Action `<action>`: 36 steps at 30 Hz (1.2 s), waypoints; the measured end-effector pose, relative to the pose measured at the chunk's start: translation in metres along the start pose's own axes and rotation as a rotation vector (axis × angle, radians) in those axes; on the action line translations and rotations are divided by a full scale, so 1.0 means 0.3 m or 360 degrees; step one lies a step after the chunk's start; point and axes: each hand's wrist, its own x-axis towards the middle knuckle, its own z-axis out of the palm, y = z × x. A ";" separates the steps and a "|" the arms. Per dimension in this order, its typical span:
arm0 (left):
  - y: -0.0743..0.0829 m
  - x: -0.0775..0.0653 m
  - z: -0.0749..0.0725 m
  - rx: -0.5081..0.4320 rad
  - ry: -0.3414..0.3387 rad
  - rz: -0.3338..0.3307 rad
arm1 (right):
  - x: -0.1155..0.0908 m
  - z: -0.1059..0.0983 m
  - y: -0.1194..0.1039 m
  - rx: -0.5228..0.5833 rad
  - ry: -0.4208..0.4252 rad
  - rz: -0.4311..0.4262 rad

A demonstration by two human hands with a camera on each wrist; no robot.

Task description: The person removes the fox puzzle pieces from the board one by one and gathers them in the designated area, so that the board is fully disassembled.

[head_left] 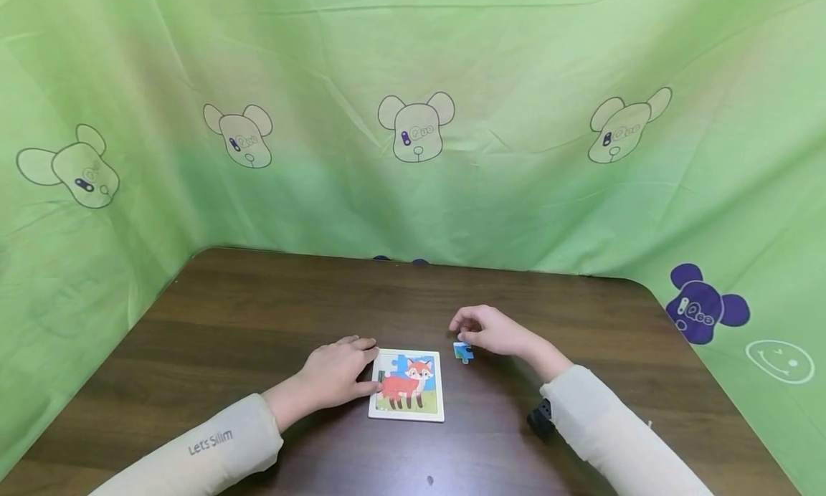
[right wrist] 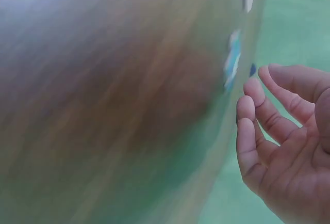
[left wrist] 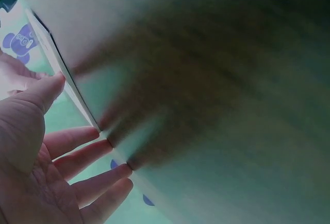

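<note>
A square fox puzzle (head_left: 408, 415) in a white frame lies flat on the table, its picture showing a pale gap at the upper left. My left hand (head_left: 335, 375) rests against its left side, fingers spread, the thumb touching the frame's edge. In the left wrist view, the fingertips of that hand (left wrist: 77, 172) meet the tabletop. To the puzzle's right, a small blue and green jigsaw piece (head_left: 463, 351) lies on the table. Just beside that piece hovers my right hand (head_left: 493, 331), fingers loosely bent. In the right wrist view, the piece (right wrist: 233, 61) appears apart from the fingertips.
The brown wooden table (head_left: 310, 295) has rounded far corners. A green cloth (head_left: 413, 209) with printed bear heads hangs behind it and along both sides. A black band-like object (head_left: 540, 418) sits at the right sleeve's cuff.
</note>
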 end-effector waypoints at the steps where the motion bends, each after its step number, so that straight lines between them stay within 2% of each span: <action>1: -0.001 0.000 0.001 0.0003 0.0003 0.0002 | 0.009 0.005 -0.012 -0.0002 -0.0011 -0.0011; 13: -0.004 0.004 -0.003 -0.0010 0.0014 0.0019 | 0.115 0.089 -0.141 0.0026 -0.0243 -0.0162; 20: -0.005 0.004 -0.001 -0.0030 0.0011 0.0019 | 0.142 0.125 -0.175 -0.0018 -0.0342 -0.0236; 36: 0.001 0.001 -0.002 -0.0029 -0.0029 0.0002 | 0.124 0.158 -0.191 -0.0183 -0.0507 -0.0150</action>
